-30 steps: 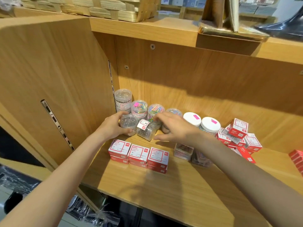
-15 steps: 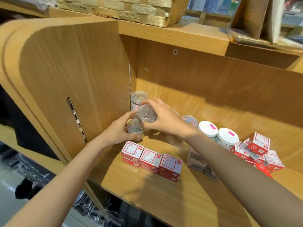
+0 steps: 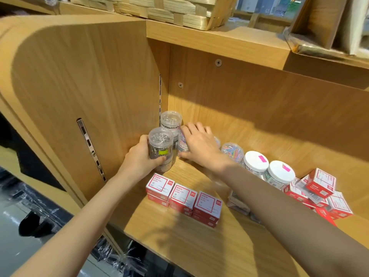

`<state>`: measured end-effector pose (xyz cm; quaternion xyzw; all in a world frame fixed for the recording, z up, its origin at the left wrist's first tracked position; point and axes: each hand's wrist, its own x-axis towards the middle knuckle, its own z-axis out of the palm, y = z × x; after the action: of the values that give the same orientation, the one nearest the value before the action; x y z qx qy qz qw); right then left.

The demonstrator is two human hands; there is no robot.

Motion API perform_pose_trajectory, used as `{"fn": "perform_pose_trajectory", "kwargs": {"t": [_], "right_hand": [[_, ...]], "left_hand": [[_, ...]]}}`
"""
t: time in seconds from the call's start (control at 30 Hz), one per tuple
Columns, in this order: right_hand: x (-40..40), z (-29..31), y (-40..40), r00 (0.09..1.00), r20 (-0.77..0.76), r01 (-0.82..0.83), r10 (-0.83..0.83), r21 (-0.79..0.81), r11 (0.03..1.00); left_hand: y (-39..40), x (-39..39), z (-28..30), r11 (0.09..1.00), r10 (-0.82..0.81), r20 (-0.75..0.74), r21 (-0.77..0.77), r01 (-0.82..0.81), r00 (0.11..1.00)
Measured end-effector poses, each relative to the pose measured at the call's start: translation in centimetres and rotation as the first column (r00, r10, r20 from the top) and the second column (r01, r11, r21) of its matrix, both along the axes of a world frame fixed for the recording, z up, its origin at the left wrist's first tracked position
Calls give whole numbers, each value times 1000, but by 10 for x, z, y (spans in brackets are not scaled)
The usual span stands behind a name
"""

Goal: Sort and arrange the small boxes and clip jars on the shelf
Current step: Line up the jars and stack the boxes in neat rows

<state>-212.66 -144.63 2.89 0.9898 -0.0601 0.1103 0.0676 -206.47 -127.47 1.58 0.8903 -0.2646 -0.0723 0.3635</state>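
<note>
Left hand (image 3: 139, 162) wrapped around a stack of two clear jars of silver clips (image 3: 160, 148), upright near the far left corner of the wooden shelf (image 3: 199, 246). Right hand (image 3: 199, 146) spread over a clear jar of coloured clips (image 3: 182, 144) just right of it; clasped or merely resting, cannot tell. Three red-and-white boxes (image 3: 182, 198) in a row nearer. White-lidded jars (image 3: 267, 168) farther right.

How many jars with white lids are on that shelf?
2. One white-lidded jar stands right of the jar of coloured clips; the second is beside it, next to the pile of red boxes. The right forearm may hide others.
</note>
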Motion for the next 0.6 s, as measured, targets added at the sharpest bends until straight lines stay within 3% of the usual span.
{"fn": "perform_pose_trajectory", "kwargs": {"t": [0.13, 0.6], "right_hand": [[12, -5, 8, 994, 81, 86, -76, -125, 988], [-10, -5, 0, 996, 21, 85, -84, -40, 996]], "left_hand": [[1, 0, 1, 999, -33, -52, -43, 31, 998], [-11, 6, 0, 998, -64, -79, -24, 63, 995]]}}
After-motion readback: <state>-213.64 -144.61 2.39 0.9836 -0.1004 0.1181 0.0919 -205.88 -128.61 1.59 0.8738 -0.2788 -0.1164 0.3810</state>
